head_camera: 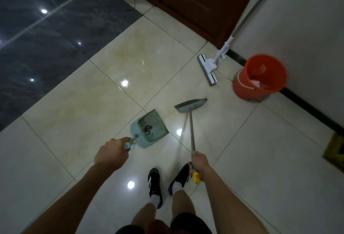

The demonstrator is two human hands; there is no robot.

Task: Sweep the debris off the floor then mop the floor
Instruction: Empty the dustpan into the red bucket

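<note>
My left hand grips the short handle of a pale green dustpan, which rests on the cream floor tiles. Dark debris lies inside the pan near its toothed edge. My right hand holds the thin metal handle of a broom, near the handle's yellow end. The broom's green head touches the floor to the right of the dustpan, a short gap between them. A white flat mop stands with its head on the floor and its pole leaning on the wall at the upper right.
An orange bucket with something inside stands by the wall, right of the mop head. A brown wooden door is straight ahead. Dark glossy tiles cover the floor to the left. A yellow-green object sits at the right edge.
</note>
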